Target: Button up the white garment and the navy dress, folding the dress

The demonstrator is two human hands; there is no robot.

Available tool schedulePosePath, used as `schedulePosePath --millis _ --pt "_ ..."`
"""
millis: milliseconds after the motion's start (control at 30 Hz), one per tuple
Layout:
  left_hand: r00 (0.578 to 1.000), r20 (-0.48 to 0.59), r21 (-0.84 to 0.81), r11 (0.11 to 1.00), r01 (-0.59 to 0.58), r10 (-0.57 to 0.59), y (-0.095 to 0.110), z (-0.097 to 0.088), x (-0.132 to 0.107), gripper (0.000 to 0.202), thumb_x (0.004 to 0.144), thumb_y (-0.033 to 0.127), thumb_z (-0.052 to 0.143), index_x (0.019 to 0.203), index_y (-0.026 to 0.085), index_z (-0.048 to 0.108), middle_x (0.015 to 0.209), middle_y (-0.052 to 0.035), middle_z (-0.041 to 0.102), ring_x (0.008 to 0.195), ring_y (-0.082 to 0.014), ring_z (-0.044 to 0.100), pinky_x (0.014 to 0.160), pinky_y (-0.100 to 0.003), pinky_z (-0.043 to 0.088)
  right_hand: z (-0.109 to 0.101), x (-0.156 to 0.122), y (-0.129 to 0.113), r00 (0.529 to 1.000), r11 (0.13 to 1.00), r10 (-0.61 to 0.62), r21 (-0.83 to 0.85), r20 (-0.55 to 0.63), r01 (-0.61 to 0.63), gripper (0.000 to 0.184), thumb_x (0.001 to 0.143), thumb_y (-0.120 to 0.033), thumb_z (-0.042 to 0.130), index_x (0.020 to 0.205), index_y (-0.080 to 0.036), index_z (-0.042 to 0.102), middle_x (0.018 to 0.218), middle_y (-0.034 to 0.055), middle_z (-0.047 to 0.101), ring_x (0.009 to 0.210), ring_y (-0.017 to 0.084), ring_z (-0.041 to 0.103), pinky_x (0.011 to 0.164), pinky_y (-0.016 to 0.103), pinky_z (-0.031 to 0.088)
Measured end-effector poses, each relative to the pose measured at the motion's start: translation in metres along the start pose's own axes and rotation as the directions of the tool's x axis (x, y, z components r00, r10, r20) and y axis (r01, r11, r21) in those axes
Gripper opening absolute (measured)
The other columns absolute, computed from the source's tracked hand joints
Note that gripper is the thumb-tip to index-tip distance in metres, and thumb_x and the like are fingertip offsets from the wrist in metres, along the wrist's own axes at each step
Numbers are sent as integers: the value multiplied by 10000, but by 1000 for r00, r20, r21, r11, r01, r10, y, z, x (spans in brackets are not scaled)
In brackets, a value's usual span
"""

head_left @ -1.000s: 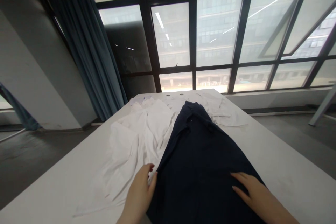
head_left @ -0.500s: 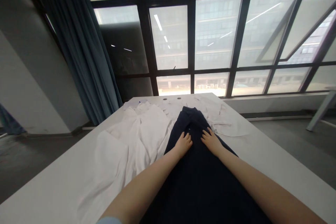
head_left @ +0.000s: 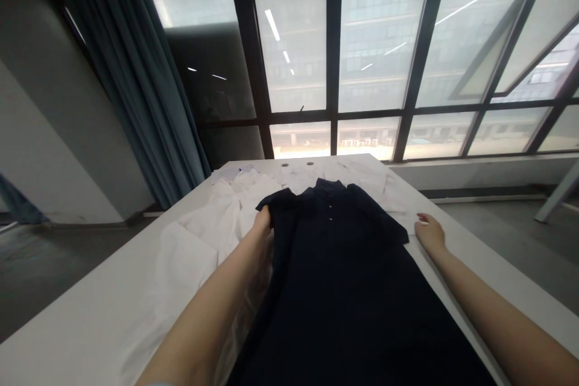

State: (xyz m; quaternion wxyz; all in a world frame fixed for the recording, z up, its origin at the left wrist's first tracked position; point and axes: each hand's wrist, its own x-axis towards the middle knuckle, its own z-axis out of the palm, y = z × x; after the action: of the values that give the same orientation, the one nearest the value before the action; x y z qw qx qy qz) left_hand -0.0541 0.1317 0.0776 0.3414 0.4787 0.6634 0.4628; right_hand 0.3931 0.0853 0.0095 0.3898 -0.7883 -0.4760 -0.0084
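Observation:
A dark navy polo shirt lies face up along the white table, collar away from me and both short sleeves spread out. My left hand is at the end of the shirt's left sleeve, its fingertips closed on the sleeve's edge. My right hand rests on the table just past the tip of the right sleeve. Its fingers are loose, with nothing in them.
Crumpled white garments lie on the table left of the navy shirt, and more white cloth lies behind it. A blue curtain hangs at the left beside large dark-framed windows. A grey table leg stands at the far right.
Both hands went from the near hem up to the collar, then apart to the sides. The shirt's sleeves, folded in before, now lie spread out.

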Motion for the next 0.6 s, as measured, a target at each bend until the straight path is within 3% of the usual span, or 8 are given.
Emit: schedulePosePath --millis 67,133,167,233,367,467,533,600 --pt "998 -27 -18 998 63 -64 -7 -6 4 229 840 192 277 802 105 485 515 2 491 573 -123 522 541 -217 426 6 -16 -12 968 969 -247 11 51 247 406 703 -279 415 1064 -121 517 1032 120 548 911 223 513 795 343 387" --pt "994 -56 -4 995 98 -98 -12 -10 5 168 811 152 325 808 95 483 494 5 479 513 -111 509 504 -213 425 10 -33 -28 862 872 -481 -18 156 490 524 661 -359 503 1147 -167 466 1173 109 464 1064 256 418 879 382 329" --pt "992 -71 8 994 107 -106 -14 -12 5 145 792 139 350 818 89 485 506 -3 487 505 -115 511 497 -219 426 13 -41 -35 812 828 -539 -37 222 560 602 625 -374 551 1187 -194 430 1218 103 425 1097 273 387 893 400 313" --pt "990 -102 43 994 102 -97 -17 -16 2 154 755 134 399 869 80 487 568 -32 523 533 -137 533 504 -241 433 17 -51 -45 770 802 -545 -64 333 594 667 615 -335 576 1239 -225 366 1228 101 415 1075 276 413 868 403 336" --pt "976 -217 165 986 31 5 -16 -25 -11 439 688 159 495 1109 103 388 880 -118 548 822 -234 549 654 -322 439 18 -40 -46 797 854 -471 -31 379 519 514 695 -159 435 1208 -180 405 1069 94 544 945 207 519 809 326 391" --pt "905 -296 477 868 -138 306 -14 -25 -27 545 686 201 508 1194 154 317 1120 -146 430 1069 -285 398 813 -409 369 4 -9 -34 877 889 -450 -13 169 458 433 707 -158 397 1134 -163 467 1035 85 564 929 202 523 812 312 388" --pt "842 -187 645 709 -283 506 -13 -19 -39 507 703 218 486 1186 172 337 1164 -135 392 1108 -280 347 851 -431 335 -9 12 -19 940 940 -341 -39 -8 340 429 714 -198 403 1137 -148 453 1000 100 565 884 218 529 772 324 398" --pt "804 13 664 596 -452 595 -14 -9 -52 432 710 209 471 1134 181 395 1147 -111 409 1092 -251 360 863 -400 333 -21 25 -2 980 982 -174 -92 -97 165 471 695 -240 444 1148 -113 435 940 133 565 854 253 522 732 355 398"
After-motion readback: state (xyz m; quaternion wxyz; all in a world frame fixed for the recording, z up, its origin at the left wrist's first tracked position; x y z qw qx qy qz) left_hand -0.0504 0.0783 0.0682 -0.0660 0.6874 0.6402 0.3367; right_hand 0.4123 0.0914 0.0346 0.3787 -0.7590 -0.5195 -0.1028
